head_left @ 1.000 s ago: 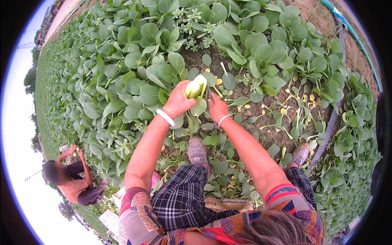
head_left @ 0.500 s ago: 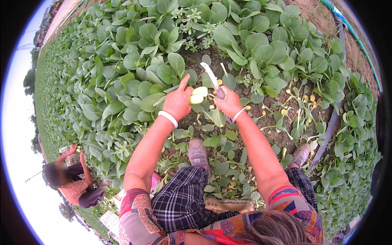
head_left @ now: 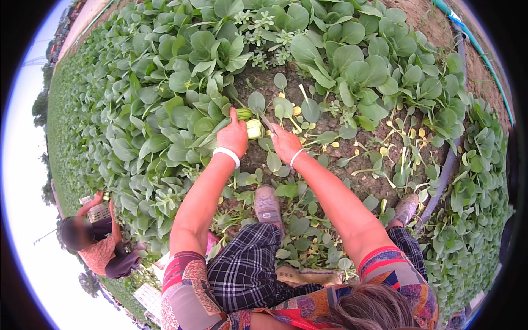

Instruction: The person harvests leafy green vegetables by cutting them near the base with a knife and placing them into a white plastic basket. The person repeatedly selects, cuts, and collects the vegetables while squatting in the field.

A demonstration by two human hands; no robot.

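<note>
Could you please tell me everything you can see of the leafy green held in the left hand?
The leafy green has a thick, pale whitish-green base, with brighter green stems beside it and broad green leaves that seem to spread leftward, hard to separate from the crop behind. It is held sideways in the left hand, base pointing right. The knife in the right hand is close to the base; whether they touch is unclear.
</note>
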